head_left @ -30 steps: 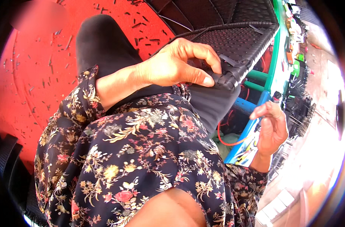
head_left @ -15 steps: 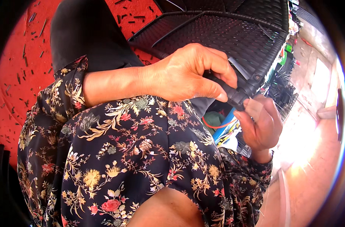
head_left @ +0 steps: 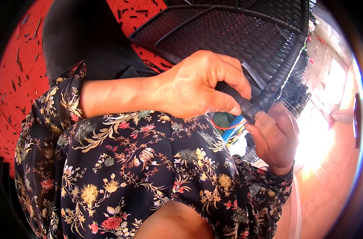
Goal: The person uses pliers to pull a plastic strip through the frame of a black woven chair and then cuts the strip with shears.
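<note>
A black woven wicker panel [head_left: 225,38], framed by a dark wrapped tube, leans across the upper right. My left hand [head_left: 201,85] reaches across from the left, its thumb and fingers closed round a black bar [head_left: 229,90] at the frame's near corner. Just below that corner is my right hand [head_left: 275,137], fingers bent and pinched together against the underside of the bar's end. Whatever lies between those right fingertips is too small and hidden to make out. A flat grey-black strip [head_left: 251,75] sticks up beside my left fingertips.
Short black offcuts [head_left: 18,67] are strewn over the red floor covering [head_left: 8,95] at the left. Below the bar are a blue object [head_left: 234,130] and an orange cord [head_left: 227,128]. Bundled black strands [head_left: 299,89] lie past the panel's right edge, near a pale, brightly lit floor [head_left: 329,179].
Both hands and the wicker frame have shifted slightly down in the picture. My left hand keeps its hold on the bar; the right hand's fingers have turned and still touch the bar's end.
</note>
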Demonstrator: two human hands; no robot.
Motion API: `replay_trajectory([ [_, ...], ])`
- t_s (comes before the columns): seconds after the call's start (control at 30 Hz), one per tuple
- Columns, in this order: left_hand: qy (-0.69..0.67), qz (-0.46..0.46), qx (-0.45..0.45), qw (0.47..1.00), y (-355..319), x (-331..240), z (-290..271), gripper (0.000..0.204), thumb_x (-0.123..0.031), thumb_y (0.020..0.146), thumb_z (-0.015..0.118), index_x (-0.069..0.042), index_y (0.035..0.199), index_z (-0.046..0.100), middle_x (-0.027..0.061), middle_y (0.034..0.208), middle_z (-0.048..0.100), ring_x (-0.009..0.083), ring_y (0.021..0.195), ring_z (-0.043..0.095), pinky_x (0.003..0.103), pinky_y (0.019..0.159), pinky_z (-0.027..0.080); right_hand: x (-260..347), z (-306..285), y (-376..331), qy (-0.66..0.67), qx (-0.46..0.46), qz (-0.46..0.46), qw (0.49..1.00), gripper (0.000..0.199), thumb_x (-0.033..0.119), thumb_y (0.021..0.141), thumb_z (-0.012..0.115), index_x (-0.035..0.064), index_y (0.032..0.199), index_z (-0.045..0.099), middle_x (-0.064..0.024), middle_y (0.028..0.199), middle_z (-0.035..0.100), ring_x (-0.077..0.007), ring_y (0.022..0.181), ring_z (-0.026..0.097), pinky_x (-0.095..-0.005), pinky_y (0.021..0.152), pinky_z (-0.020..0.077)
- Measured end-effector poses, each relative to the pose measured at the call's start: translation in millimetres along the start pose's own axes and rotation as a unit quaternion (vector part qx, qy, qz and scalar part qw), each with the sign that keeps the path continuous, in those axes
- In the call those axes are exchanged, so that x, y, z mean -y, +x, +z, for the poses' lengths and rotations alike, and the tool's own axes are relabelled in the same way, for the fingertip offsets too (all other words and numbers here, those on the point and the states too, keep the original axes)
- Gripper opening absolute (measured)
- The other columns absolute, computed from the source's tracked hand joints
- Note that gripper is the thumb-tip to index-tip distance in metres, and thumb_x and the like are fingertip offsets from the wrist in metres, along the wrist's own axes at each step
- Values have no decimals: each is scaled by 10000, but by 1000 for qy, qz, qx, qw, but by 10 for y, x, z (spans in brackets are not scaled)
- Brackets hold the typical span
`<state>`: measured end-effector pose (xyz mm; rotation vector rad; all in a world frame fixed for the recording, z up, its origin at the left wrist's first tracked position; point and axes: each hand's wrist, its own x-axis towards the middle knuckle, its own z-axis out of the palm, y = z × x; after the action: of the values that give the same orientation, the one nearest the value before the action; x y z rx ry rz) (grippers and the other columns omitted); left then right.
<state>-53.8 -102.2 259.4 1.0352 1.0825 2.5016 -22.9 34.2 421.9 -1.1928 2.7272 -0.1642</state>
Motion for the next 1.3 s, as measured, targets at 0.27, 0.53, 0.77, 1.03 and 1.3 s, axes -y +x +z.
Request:
replay_trajectory([
  [0.27, -45, -90, 5, 995, 43, -84, -4, 204, -17, 704, 684, 18, 895, 621, 82, 890, 567, 155, 863, 532, 262, 763, 408, 9, 10, 30, 0, -14, 5, 1000, 252, 8, 595, 702, -32, 814, 585, -52, 606, 449, -180, 487, 456, -276, 402, 343],
  [0.53, -74, -197, 41, 977, 132, -183, -80, 145, 39, 692, 649, 23, 830, 608, 71, 812, 560, 142, 821, 531, 256, 735, 405, 8, 6, 57, 5, 0, 10, 1000, 236, 1, 599, 697, -26, 806, 587, -42, 603, 437, -177, 488, 447, -276, 396, 333],
  [0.77, -52, -210, 81, 973, 247, -224, -113, 68, 1, 701, 613, 27, 761, 595, 44, 709, 555, 99, 670, 529, 227, 593, 406, -26, -56, 74, -10, 37, 7, 999, 264, 38, 591, 713, -12, 821, 593, -50, 624, 462, -190, 483, 448, -276, 400, 338],
  [1.03, -116, -204, 64, 970, 236, -167, -151, 152, 63, 698, 625, 18, 840, 593, 45, 847, 543, 114, 814, 519, 226, 709, 399, -69, 118, -135, 221, -128, 109, 961, 560, -54, 578, 731, -96, 1069, 465, -135, 842, 552, -168, 631, 535, -282, 586, 448],
  [1.3, 285, -9, 23, 958, 32, 65, -260, 431, -107, 560, 748, -12, 911, 518, 112, 864, 516, 251, 830, 520, 325, 715, 413, -230, 647, -671, 313, -226, 309, 869, 455, 1, 686, 681, -46, 1093, 484, -70, 807, 553, -82, 612, 511, -213, 541, 417],
])
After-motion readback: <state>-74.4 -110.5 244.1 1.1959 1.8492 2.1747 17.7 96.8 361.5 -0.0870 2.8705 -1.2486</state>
